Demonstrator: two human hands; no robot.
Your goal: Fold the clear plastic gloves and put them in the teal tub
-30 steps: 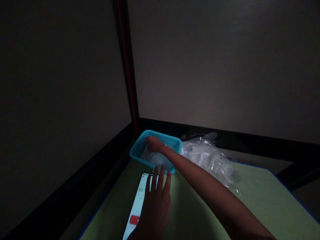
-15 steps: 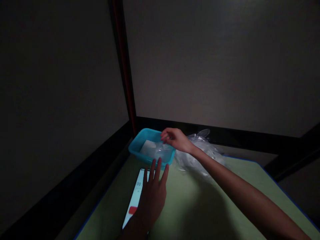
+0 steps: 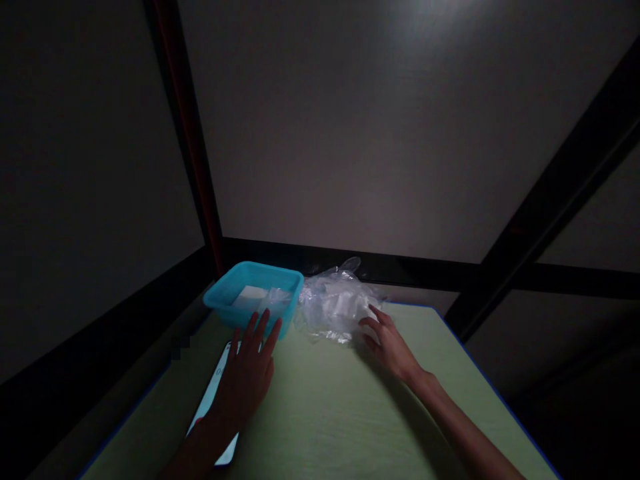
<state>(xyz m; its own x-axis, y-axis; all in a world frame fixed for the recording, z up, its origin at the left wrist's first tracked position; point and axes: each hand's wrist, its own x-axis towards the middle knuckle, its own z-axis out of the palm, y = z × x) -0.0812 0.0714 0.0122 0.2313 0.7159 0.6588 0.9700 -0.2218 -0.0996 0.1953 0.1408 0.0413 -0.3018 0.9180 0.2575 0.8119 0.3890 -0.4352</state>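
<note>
My left hand (image 3: 250,370) is spread with its fingers apart, above a lit phone (image 3: 209,393) and close to the front wall of a blue plastic basket (image 3: 253,269). Inside the basket lie a white piece (image 3: 250,293) and a clear plastic packet (image 3: 277,298). My right hand (image 3: 393,343), fingers parted and slightly curled, is at the right edge of a crumpled heap of clear plastic bags (image 3: 335,303). Whether its fingertips touch the plastic I cannot tell. Nothing shows between its fingers.
The pale green table (image 3: 325,407) has a blue edge. A plain wall (image 3: 340,147) with a dark lower rail (image 3: 415,273) rises behind it. Another dark wall (image 3: 90,147) stands at the left. The light is dim.
My right hand has left the space over the basket and moved right and down to the plastic bags. My left hand stays spread by the basket. The view has swung right.
</note>
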